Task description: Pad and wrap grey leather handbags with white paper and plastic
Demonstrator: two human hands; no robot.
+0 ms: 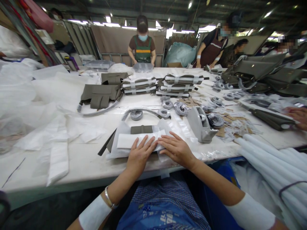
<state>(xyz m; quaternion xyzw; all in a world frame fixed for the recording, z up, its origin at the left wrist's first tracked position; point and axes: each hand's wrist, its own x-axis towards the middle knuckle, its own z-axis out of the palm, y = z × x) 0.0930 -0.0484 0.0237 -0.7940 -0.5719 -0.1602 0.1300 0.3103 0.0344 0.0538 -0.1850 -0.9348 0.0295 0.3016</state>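
Your left hand (pixel 140 154) lies palm down on the parcel at the near edge of the table (pixel 88 166), fingers extended and slightly spread, pressing on the white strip (pixel 127 141) and gripping nothing visible. Your right hand (pixel 177 149) comes in from the other side, fingers straight and close together, tips almost meeting your left index finger; cannot tell whether anything is pinched beneath them. The olive-grey bag (pixel 141 129) lies under your hands, partly covered by translucent white wrapping, a band of its body bare beyond the white strip. Its film-covered strap (pixel 144 110) arches toward the far edge, around a grey coil (pixel 136 115). To the right of your right hand, set back from the near edge, stands a grey tape dispenser (pixel 200 124); further coils (pixel 181 108) lie just beyond it. Mid-table, toward the far edge: two piles of wrapped bags, a left pile (pixel 139 85) and a right pile (pixel 179 85), with an unwrapped bag (pixel 102 95) to their left. White sheets (pixel 64 91) cover much of the table's left side; one folded sheet (pixel 58 159) reaches the near edge. White rolls (pixel 275 163) sit against the near edge at right. A co-worker in a green apron (pixel 143 51) stands at the far edge; another person's hand (pixel 297 117) shows at the right, blurred.
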